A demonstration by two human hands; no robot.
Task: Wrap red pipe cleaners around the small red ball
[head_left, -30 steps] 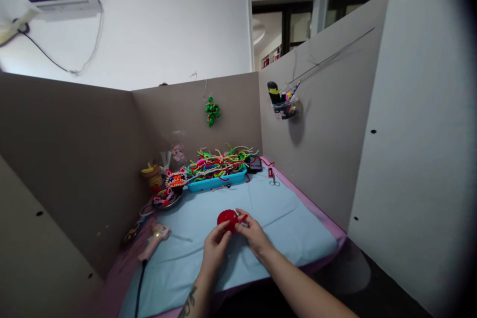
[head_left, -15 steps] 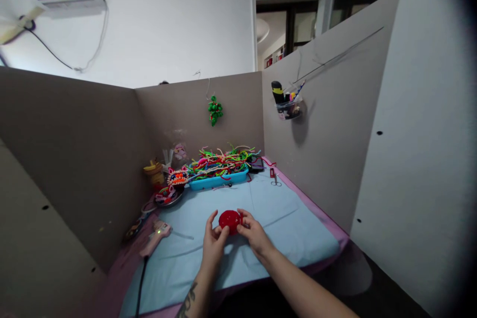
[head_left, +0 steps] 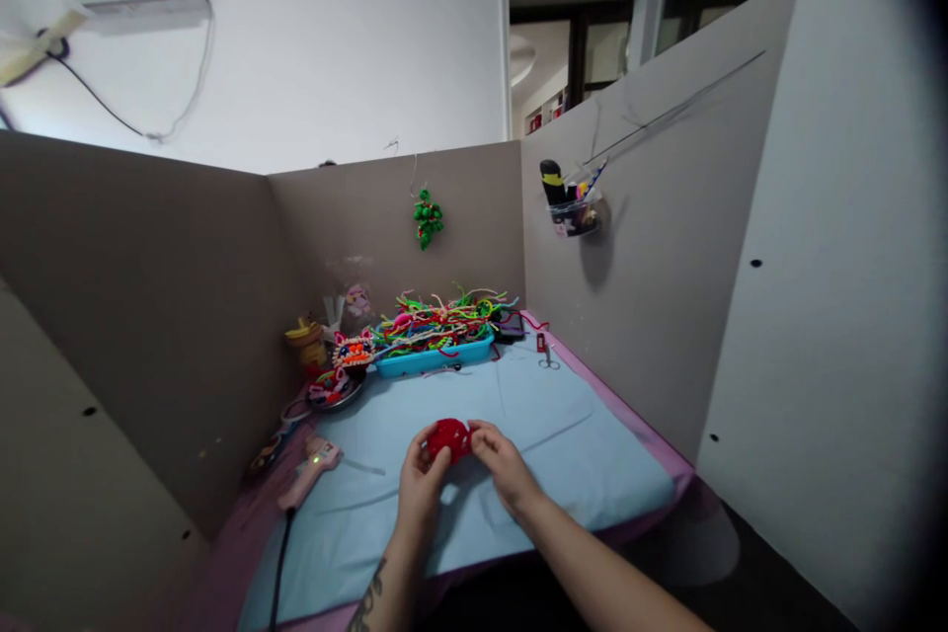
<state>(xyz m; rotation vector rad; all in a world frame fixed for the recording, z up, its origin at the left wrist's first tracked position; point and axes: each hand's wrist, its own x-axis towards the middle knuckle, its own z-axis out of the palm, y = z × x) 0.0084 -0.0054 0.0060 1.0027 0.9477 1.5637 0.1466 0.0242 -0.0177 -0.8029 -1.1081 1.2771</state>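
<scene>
A round, flat, fuzzy red piece (head_left: 447, 438) is held above the light blue cloth, with a few small pale spots or gaps near its right side. My left hand (head_left: 422, 477) grips its left edge, thumb on the near face and fingers behind. At its right edge, the thumb and fingertips of my right hand (head_left: 505, 465) are pinched together on a bit of red. What exactly lies between those fingertips is too small to make out. To the left rests a pink hot glue gun (head_left: 311, 476) with a lit green light and a black cord.
Behind the hands stands a blue tray (head_left: 436, 357) heaped with colourful pipe cleaners. Scissors (head_left: 549, 362) lie at the back right, a metal bowl (head_left: 337, 400) of small crafts at the back left. Grey partitions (head_left: 629, 247) enclose the table; a cup (head_left: 574, 220) of tools hangs on the right one.
The red piece has shifted slightly left and tilted. My right fingers, spread along its side before, are now drawn together in a pinch at its right edge.
</scene>
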